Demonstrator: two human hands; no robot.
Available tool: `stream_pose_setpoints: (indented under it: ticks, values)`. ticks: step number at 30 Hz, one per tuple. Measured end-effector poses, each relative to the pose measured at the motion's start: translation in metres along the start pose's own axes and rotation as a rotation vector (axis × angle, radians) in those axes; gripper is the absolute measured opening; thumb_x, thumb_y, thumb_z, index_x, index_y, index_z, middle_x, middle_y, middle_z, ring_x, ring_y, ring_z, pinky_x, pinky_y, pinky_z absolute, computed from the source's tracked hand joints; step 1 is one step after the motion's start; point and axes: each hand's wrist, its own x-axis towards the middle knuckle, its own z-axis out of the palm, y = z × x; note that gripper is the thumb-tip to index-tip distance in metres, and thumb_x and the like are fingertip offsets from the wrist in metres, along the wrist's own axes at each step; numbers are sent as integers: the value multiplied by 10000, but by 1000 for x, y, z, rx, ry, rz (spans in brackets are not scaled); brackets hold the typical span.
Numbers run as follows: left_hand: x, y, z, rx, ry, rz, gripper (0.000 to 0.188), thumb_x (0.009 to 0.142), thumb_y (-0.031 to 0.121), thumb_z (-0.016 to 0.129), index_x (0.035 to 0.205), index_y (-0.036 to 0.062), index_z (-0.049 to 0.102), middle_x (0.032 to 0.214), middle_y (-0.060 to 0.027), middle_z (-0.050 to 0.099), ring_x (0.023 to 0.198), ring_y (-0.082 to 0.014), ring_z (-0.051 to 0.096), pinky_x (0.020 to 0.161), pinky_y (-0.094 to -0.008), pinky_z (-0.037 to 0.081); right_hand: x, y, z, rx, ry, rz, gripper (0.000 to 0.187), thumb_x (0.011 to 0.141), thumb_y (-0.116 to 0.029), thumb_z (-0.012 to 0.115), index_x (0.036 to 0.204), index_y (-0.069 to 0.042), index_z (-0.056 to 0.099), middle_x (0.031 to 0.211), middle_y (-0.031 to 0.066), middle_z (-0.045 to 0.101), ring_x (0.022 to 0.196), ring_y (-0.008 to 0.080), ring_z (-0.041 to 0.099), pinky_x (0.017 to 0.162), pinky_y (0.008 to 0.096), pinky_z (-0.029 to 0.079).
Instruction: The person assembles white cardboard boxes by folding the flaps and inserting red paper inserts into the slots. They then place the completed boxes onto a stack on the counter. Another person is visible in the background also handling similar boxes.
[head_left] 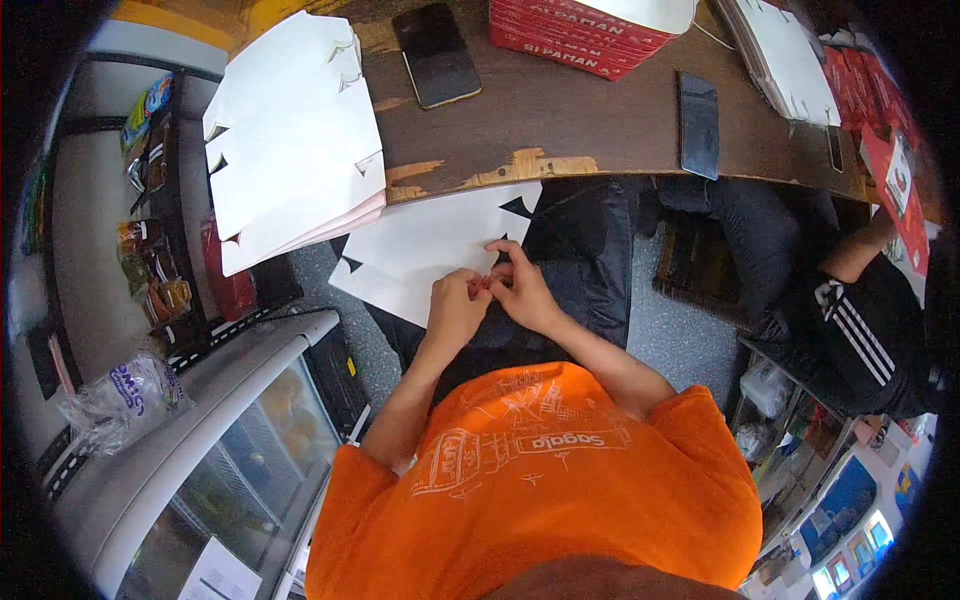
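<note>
Across my lap lies a white die-cut cardboard sheet [405,245] with dark notches at its corners, its far part by the table edge. My left hand [457,308] is closed in a pinch at the sheet's near right edge. Right beside it, my right hand [525,295] pinches the same spot with thumb and fingers, its index finger stretched out over the card. A bit of red shows between the fingertips, perhaps the card's other face. The fingers hide just how the edge is folded.
On the wooden table [430,150] stand a stack of white card sheets [300,130], two phones [437,55] and nested red boxes [590,40]. More sheets [785,60] lie at the far right. Another person [860,320] sits at right, holding a red card. A glass-fronted cooler [240,470] is at left.
</note>
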Motion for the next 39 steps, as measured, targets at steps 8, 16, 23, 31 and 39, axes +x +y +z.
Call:
stream_pose_setpoints:
  ticks: [8,16,23,31,39]
  values:
    - [3,-9,7,48,0,73,191,861,66,656,1008,-56,651,983,-249,669,937,-424,657,834,-476,520,1,0,-4,37,-68,-22,473,896,86,575,1329,-63,456,905,151,732,894,238,743,769,349,561]
    - [5,-17,12,-179,57,72,126,865,26,648,980,-23,627,963,-150,619,906,-300,639,808,-395,521,5,-17,-11,-73,-139,-69,663,879,95,543,1491,-95,374,943,194,730,928,329,743,812,378,562]
    - [11,-4,3,-446,38,-27,209,893,121,748,1005,-9,629,939,-73,616,844,-161,623,744,-299,508,9,-44,-18,-142,-223,-93,952,862,88,564,1667,-168,124,899,145,634,753,193,596,697,303,479]
    - [10,4,-5,-677,-96,-131,229,910,143,764,1020,9,616,858,4,592,743,-92,569,682,-259,486,17,-62,-26,-44,-310,-180,941,833,78,613,1653,-158,215,1130,177,632,971,254,628,880,346,498]
    - [5,7,-13,-938,-133,-115,190,946,80,694,1111,16,625,1001,-21,643,925,-105,604,842,-276,496,20,-55,-29,-47,-360,-130,977,799,92,601,1654,-179,215,1346,191,586,1110,270,634,940,348,525]
